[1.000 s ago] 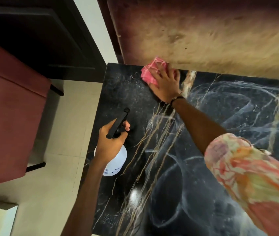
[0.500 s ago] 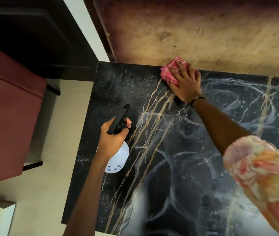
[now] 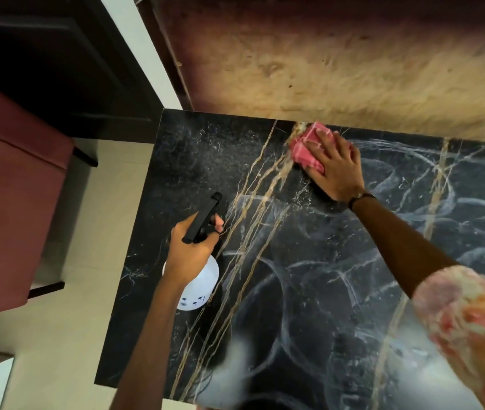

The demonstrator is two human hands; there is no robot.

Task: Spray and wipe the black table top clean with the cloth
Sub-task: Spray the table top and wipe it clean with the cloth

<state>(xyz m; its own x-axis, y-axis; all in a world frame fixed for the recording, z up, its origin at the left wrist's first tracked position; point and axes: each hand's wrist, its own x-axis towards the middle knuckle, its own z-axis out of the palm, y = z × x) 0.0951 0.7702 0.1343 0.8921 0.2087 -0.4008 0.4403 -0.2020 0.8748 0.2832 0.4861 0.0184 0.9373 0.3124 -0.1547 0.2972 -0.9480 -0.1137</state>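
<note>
While the left hand (image 3: 189,247) grips the spray bottle (image 3: 198,279) above the black table top (image 3: 309,276), the right hand (image 3: 334,167) — fingers spread flat — presses the pink cloth (image 3: 304,149) at its far edge.

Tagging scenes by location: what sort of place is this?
Probably a home or hotel room: a black marble-look table top against a wood-grain panel, a red upholstered seat beside it, pale tiled floor.
</note>
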